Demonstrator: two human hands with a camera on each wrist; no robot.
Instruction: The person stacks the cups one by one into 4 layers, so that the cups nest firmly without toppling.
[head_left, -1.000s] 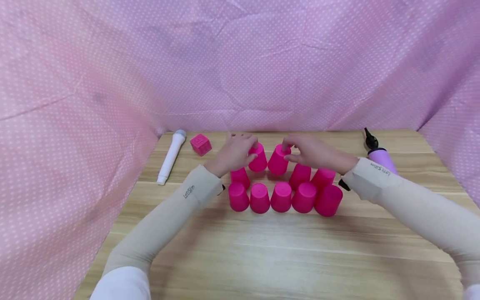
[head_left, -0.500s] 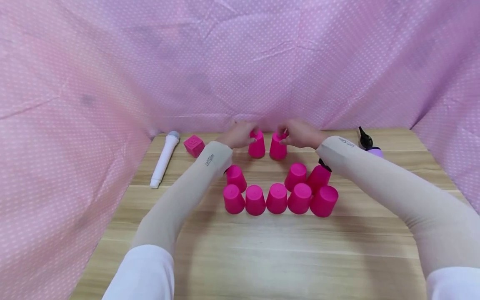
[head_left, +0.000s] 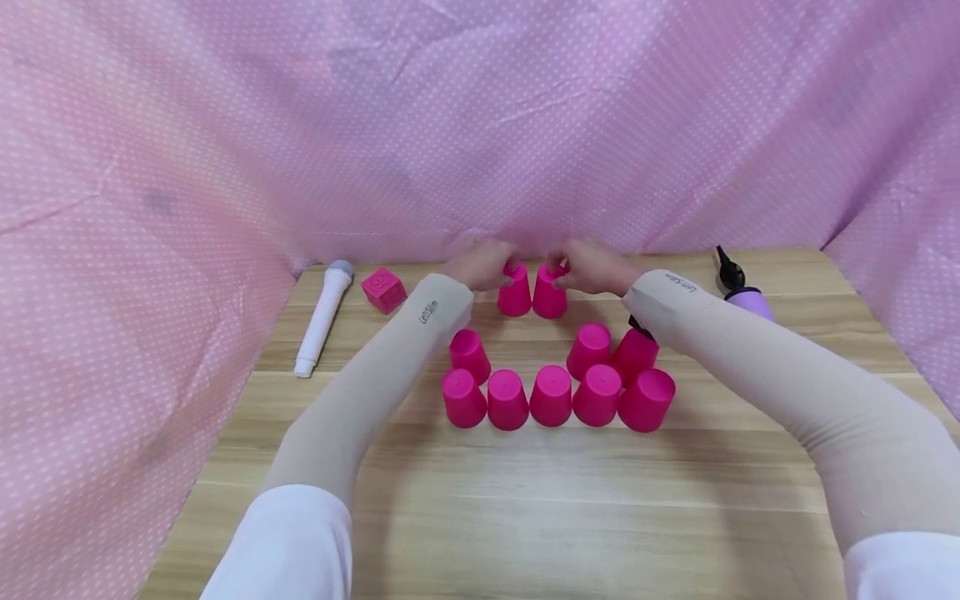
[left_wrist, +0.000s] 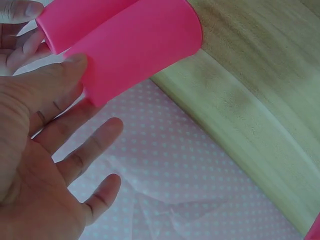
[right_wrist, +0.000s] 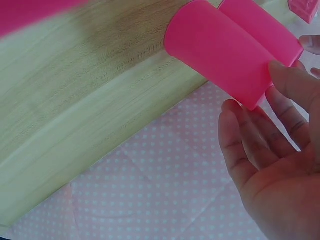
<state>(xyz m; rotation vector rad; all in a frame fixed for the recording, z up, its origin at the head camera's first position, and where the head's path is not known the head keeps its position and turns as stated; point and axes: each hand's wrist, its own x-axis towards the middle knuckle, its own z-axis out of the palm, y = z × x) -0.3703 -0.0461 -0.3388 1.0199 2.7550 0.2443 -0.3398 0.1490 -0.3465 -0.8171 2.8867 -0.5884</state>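
Observation:
Two upside-down pink cups stand side by side near the table's back edge. My left hand (head_left: 483, 265) pinches the left cup (head_left: 514, 293) by its narrow upper end, thumb on the near side. On the other one, the right cup (head_left: 550, 296), my right hand (head_left: 590, 267) has the same kind of pinch. In the left wrist view the thumb (left_wrist: 55, 75) presses the cup's wall while the other fingers spread behind it. The right wrist view has the two cups' walls close against each other. Closer to me, a front row of upside-down pink cups (head_left: 551, 397) stands with several more behind it.
A white microphone (head_left: 324, 321) and a pink cube (head_left: 384, 290) lie at the back left of the wooden table (head_left: 555, 508). A purple and black hand pump (head_left: 746, 298) is at the back right, partly behind the right sleeve. Pink dotted cloth (head_left: 480, 125) hangs behind.
Both hands have carried their two cups from just behind the other cups back toward the table's far edge. Since half a second ago, the two cups have come closer together.

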